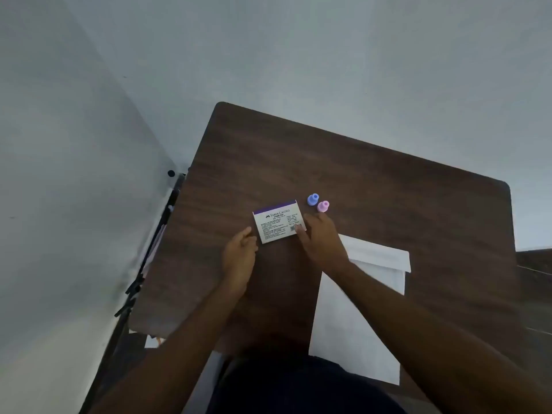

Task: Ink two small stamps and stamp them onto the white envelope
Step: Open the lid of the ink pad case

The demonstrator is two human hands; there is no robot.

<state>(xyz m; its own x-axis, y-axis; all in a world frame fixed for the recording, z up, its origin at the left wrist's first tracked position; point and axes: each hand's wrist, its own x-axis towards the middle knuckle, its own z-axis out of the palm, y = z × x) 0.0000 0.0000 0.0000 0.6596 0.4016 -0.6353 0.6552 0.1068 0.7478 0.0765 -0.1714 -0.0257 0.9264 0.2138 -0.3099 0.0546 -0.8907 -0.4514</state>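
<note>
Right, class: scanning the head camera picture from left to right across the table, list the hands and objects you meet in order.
left hand → stamp pad box → blue stamp → pink stamp → white envelope. The right hand overlaps the box and envelope, so it is left out.

A single head-worn wide-angle view looks forward and steeply down from above the person's lap onto a dark wooden table (373, 180), which sits turned in the frame, its far corner up and left. Both forearms enter from the bottom edge. Pale walls fill the upper half and left side. The tabletop lies within arm's reach of the camera.
</note>
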